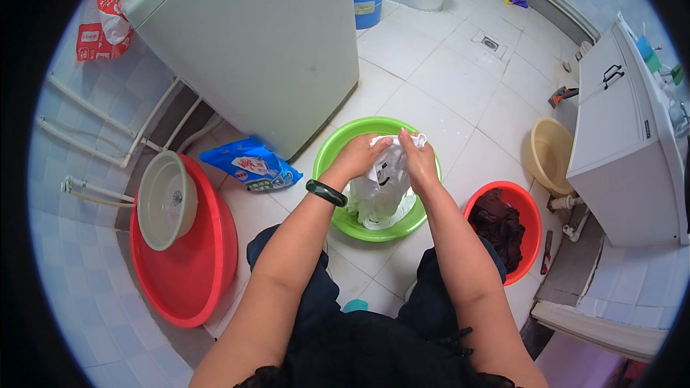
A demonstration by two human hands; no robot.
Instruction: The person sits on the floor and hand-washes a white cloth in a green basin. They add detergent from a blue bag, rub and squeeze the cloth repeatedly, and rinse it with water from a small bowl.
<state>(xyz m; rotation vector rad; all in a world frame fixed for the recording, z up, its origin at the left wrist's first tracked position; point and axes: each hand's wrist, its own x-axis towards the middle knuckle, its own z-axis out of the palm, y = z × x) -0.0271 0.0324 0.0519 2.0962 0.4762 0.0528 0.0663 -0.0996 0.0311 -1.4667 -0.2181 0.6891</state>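
Observation:
A wet white garment [384, 183] with a dark print hangs from both hands over a green plastic basin [323, 164]. My left hand [358, 155], with a dark bangle on its wrist, grips the upper left of the cloth. On the other side, my right hand [418, 161] pinches the top edge, its thumb pointing up. The lower part of the garment rests in the basin on the tiled floor. Folds of cloth hide the middle of the basin's bottom.
To the right stands a red basin [531, 226] with dark clothes [497, 224]; a beige bucket [549, 156] is beyond it. A blue detergent bag [252, 166] lies left, near a washing machine [259, 54]. A large red tub [178, 285] leans on the left wall with a pale basin [167, 199].

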